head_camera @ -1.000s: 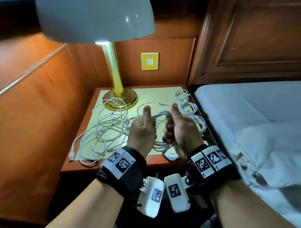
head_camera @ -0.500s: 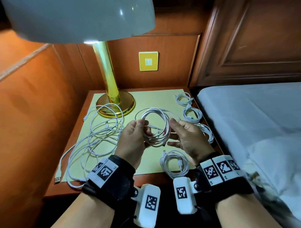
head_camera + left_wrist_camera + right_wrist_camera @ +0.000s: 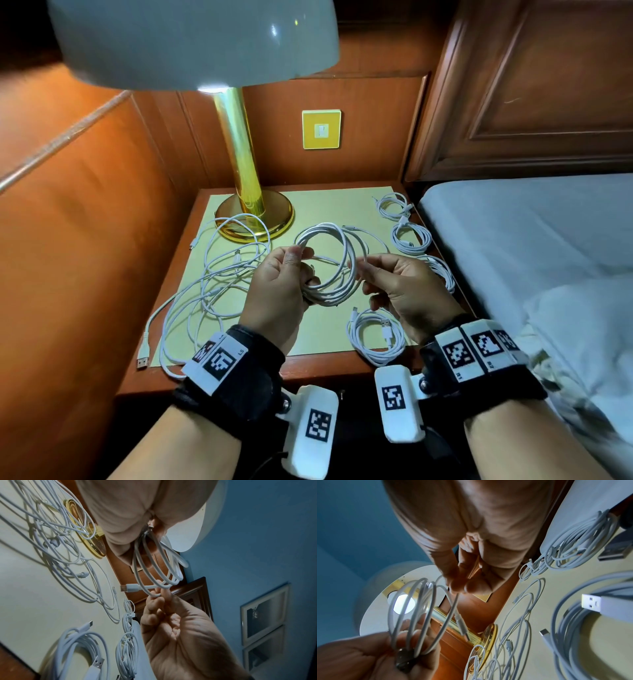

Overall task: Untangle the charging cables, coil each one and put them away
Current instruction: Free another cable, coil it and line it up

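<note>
left hand (image 3: 277, 291) holds a coiled white cable (image 3: 330, 263) up above the bench (image 3: 191, 260), its thumb and fingers curled round one side of the loops. right hand (image 3: 400, 291) pinches a strand on the other side of the same coil between thumb and forefinger, the remaining fingers loosely bent. in the left wrist view the coil's loops hang from the left hand's grip and a plug end (image 3: 130, 587) sticks out just beside the right hand's fingertips (image 3: 164, 595). in the right wrist view the loops (image 3: 419, 609) fan apart between the two hands.

on the bench lies a pale yellow mat (image 3: 318, 209). a loose tangle of white cables (image 3: 212, 284) sprawls over the mat's left part, some loops touching the brass lamp base (image 3: 255, 219), and one usb plug (image 3: 143, 359) lies off the mat near the front left edge. four coiled cables lie along the right side: one at the back (image 3: 394, 205), one in front of it (image 3: 411, 238), one partly hidden behind the right hand (image 3: 442, 270), and one at the front (image 3: 375, 335) just below that hand. a lamp shade (image 3: 191, 37) hangs over the back of the bench, a yellow wall switch (image 3: 321, 129) sits on the wood panel behind, and a bed (image 3: 531, 233) with white bedding stands just to the right.
</note>
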`<state>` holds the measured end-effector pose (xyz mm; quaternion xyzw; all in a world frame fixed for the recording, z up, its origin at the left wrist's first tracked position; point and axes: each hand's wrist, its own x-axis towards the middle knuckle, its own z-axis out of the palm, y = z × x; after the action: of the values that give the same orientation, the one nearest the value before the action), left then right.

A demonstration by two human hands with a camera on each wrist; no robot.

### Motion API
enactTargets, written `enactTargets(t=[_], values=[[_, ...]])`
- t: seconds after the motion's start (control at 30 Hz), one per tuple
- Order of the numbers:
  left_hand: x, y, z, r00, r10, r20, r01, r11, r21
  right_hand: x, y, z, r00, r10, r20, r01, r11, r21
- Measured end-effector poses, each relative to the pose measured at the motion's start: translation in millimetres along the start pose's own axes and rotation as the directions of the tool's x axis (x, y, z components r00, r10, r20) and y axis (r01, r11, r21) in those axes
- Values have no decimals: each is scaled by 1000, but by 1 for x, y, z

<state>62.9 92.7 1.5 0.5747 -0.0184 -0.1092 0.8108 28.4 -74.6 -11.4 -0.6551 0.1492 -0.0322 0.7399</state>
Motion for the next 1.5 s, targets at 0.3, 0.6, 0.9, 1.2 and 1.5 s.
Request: enactTargets(t=[0.3, 0.6, 0.9, 1.2, 1.5], values=[[3, -6, -8, 979, 203, 11, -197, 935, 295, -1, -8, 5, 997, 39, 68, -46, 992, 114], [0, -5, -4, 951, 300, 78, -304, 854, 422, 0, -2, 5, 990, -78, 121, 87, 993, -77], [-2, -8, -2, 942, 315, 113, -325, 780, 535, -2, -4, 15, 989, -147, 34, 146, 989, 20], [0, -13, -7, 944, 297, 143, -310, 657, 687, -7, -9, 22, 993, 9, 121, -46, 950, 308], [0, -15, -7, 947, 282, 153, -310, 681, 663, -5, -3, 21, 988, -35, 153, 13, 989, 148]])
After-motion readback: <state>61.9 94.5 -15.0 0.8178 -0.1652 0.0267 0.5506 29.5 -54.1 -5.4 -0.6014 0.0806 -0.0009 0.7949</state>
